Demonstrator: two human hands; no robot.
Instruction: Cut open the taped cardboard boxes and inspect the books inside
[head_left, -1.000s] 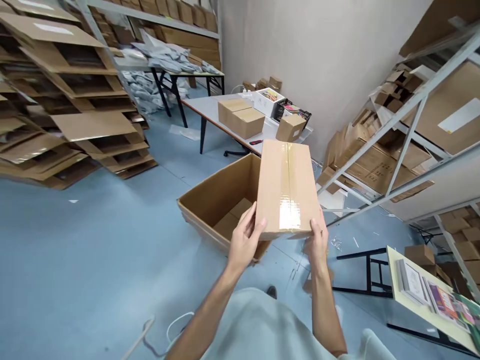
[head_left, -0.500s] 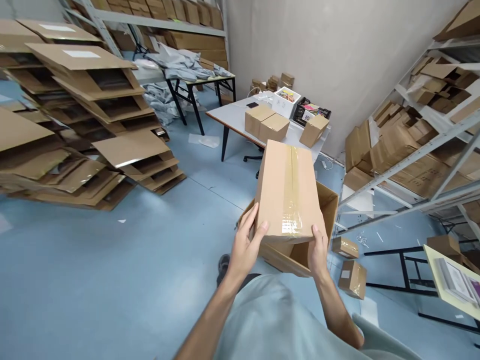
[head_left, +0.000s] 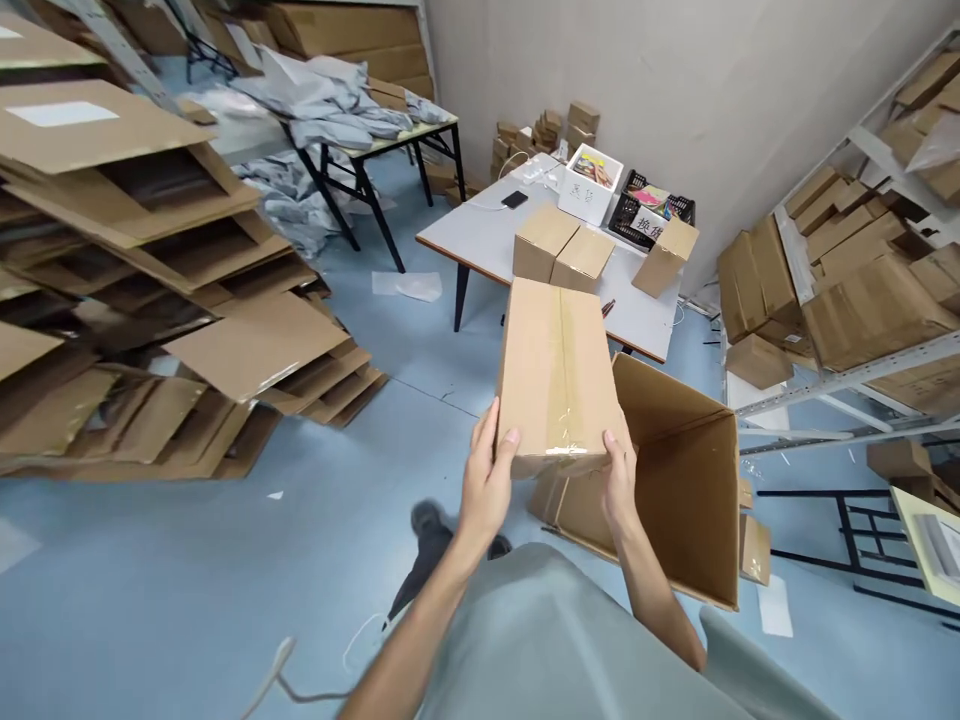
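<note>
Left hand (head_left: 487, 480) and right hand (head_left: 619, 478) have a taped box (head_left: 556, 370) by its near end, big open carton (head_left: 682, 490) to the right, worktop (head_left: 480, 240) on the far side with a phone (head_left: 515, 200) on it.

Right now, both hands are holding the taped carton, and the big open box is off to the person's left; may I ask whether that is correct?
Not quite: the head view shows the big open box off to the right, not the left. The left hand and right hand are indeed holding the taped carton.
</note>
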